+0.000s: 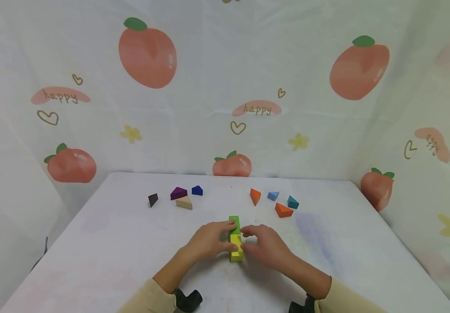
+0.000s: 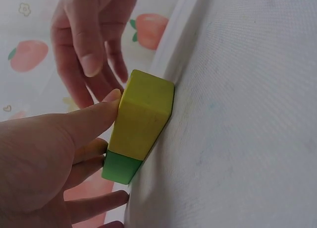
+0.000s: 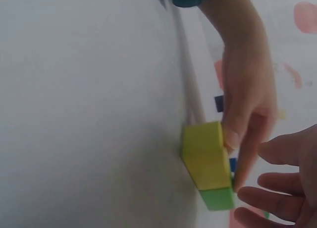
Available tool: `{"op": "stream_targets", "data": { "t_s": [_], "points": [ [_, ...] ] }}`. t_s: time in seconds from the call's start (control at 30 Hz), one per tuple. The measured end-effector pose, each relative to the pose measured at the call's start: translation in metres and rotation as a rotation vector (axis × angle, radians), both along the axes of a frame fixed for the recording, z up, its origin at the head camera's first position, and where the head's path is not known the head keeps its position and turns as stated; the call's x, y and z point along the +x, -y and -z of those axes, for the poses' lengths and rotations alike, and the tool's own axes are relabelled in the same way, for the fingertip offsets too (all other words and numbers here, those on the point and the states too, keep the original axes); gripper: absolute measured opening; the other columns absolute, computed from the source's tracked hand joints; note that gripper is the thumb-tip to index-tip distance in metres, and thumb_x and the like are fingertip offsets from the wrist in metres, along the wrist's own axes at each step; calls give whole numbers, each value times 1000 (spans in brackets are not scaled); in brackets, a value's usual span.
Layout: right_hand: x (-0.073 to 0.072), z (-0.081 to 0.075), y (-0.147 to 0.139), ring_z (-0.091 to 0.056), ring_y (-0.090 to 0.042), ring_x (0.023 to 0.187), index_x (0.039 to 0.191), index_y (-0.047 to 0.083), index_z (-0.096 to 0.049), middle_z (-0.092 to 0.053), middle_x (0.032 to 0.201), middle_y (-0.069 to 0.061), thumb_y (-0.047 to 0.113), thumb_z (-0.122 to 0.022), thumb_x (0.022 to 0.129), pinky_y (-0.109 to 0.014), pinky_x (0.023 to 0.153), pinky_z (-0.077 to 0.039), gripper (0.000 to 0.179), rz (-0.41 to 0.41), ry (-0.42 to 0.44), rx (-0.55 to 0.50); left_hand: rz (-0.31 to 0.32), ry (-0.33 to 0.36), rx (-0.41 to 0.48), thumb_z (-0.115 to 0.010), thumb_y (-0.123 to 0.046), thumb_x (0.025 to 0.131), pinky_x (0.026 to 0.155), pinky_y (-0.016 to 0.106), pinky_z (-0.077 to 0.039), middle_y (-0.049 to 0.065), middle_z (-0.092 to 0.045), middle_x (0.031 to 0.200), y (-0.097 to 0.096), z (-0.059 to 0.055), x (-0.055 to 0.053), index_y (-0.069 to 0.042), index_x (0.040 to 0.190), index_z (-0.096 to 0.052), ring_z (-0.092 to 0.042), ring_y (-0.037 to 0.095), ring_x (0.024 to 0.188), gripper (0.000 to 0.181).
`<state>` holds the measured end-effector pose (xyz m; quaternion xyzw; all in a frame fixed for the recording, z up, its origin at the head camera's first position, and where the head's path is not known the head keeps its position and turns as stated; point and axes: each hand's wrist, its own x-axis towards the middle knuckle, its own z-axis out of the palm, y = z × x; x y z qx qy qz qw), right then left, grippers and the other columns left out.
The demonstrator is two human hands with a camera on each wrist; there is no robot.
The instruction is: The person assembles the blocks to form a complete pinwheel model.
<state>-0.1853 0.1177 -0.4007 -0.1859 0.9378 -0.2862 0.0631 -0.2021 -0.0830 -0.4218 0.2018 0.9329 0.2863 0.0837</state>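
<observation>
The head view looked forward and down over the desk [image 1: 111,243]; both wrist views (closer, turned sideways) shared the yellow and green blocks [image 2: 141,114] from opposite sides.

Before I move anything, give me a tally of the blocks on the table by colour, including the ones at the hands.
Yellow block: 1
Green block: 1
Orange blocks: 2
Black block: 1
Purple block: 1
Dark blue block: 1
Tan block: 1
Light blue block: 1
Teal block: 1
Total: 10
</observation>
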Motion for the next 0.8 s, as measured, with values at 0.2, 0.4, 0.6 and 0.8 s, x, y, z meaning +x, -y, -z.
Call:
{"op": "stream_targets", "data": {
  "t_s": [0.2, 0.4, 0.6, 0.8],
  "points": [
    [-13, -9, -9, -61, -25, 106, 114, 12, -70, -69, 106, 3, 18, -75, 87, -43, 87, -53, 29, 58, -137, -63, 2, 6, -2, -75, -47, 81, 103, 50, -40, -3, -50, 144, 0, 0, -2, -24, 140, -55, -45, 26, 132, 66],
    [-36, -7, -26, -62, -24, 104, 107, 11, -71, -69, 105, -1, 12, -77, 85, -43, 87, -53, 23, 37, -397, -99, 16, 0, -12, -75, -48, 82, 105, 48, -39, -7, -47, 146, -1, 2, -3, -24, 140, -55, -43, 23, 134, 66],
    [-64, 0, -44, -62, -26, 93, 102, 5, -72, -71, 96, -6, 7, -79, 81, -45, 82, -53, 22, -14, -617, -59, 16, 11, -4, -75, -47, 82, 105, 48, -38, -8, -47, 146, 0, 3, -3, -24, 141, -54, -43, 23, 134, 67],
    [-86, 6, -56, -62, -28, 91, 100, 4, -73, -72, 94, -7, 7, -78, 82, -47, 81, -50, 19, -8, -671, -21, 18, 5, -13, -74, -48, 82, 106, 48, -38, -8, -47, 146, 1, 2, -3, -24, 141, -54, -42, 23, 134, 66]
  ]
}}
